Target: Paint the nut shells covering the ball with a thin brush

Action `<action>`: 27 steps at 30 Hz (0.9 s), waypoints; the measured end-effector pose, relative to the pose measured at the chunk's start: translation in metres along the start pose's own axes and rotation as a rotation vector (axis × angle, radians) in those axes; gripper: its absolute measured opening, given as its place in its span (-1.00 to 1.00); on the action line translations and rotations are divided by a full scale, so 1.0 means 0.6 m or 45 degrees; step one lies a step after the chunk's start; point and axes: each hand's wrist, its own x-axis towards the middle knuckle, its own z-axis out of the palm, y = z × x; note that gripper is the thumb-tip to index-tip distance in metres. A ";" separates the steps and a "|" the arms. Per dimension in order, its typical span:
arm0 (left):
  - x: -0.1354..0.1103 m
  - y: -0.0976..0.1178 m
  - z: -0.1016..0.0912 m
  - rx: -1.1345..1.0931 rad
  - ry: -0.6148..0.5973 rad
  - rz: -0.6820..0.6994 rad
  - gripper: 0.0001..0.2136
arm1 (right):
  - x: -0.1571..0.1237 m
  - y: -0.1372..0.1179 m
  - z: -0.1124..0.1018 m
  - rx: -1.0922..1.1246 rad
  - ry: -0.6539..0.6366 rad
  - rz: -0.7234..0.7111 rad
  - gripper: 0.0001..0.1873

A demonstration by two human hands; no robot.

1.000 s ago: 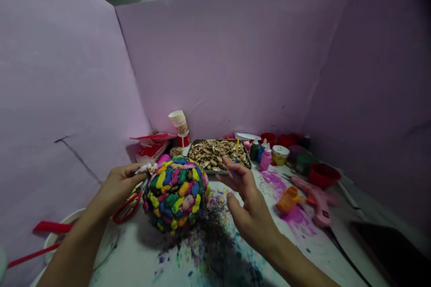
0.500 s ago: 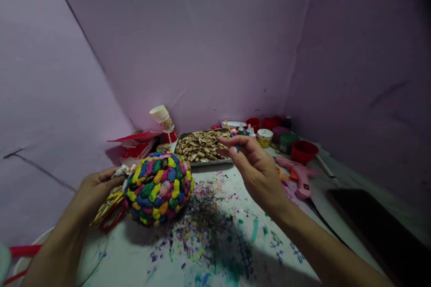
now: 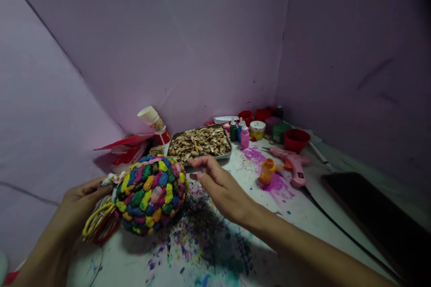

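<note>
A round ball point(image 3: 153, 195) covered in painted peanut shells, in yellow, blue, green, pink and orange, is raised over the left side of the table. My left hand point(image 3: 81, 197) is closed round its left end, where a white crumpled wrap and loops of yellow and red cord point(image 3: 99, 222) show. In my right hand point(image 3: 217, 181) a thin paintbrush point(image 3: 196, 149) is pinched between thumb and fingers, its yellow end pointing up. The fingertips are just right of the ball, with a small gap between.
Behind stands a metal tray point(image 3: 231, 147) of peanut shells, beside stacked paper cups point(image 3: 151, 119). Right of my hand are an open orange paint bottle point(image 3: 267, 171), a pink glue gun point(image 3: 296, 166), a red cup point(image 3: 296, 140), a pink bottle point(image 3: 244, 136) and a dark phone-like slab point(image 3: 370, 215).
My right hand has moved left with the paintbrush, closer to the ball. The orange bottle behind it has come into sight. The view has turned slightly to the right.
</note>
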 end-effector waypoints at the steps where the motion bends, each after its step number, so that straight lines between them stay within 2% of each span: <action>1: -0.001 0.002 0.000 0.011 0.000 0.003 -0.71 | -0.002 0.001 0.004 -0.011 -0.027 0.011 -0.83; 4: -0.003 0.008 0.000 0.069 -0.010 0.014 -0.72 | -0.006 0.006 0.013 -0.006 -0.061 0.010 -0.84; 9: -0.003 0.014 0.002 0.160 0.051 0.033 -0.76 | -0.003 0.015 0.014 0.119 -0.005 -0.028 -0.87; 12: -0.002 0.014 0.002 0.193 0.066 0.030 -0.77 | 0.007 0.006 -0.006 0.270 0.101 -0.060 -0.88; 16: 0.006 0.005 -0.002 0.180 0.035 0.018 -0.78 | 0.020 -0.031 -0.058 0.473 0.239 -0.139 -0.82; 19: 0.013 -0.003 -0.006 0.164 0.023 0.009 -0.77 | 0.022 -0.056 -0.090 0.411 0.417 -0.243 -0.78; 21: 0.013 -0.003 -0.004 0.185 0.028 0.009 -0.75 | 0.022 -0.061 -0.098 0.333 0.516 -0.305 -0.76; 27: -0.008 0.019 0.013 0.228 0.144 -0.035 -0.80 | 0.019 -0.056 -0.089 0.092 0.523 -0.363 -0.73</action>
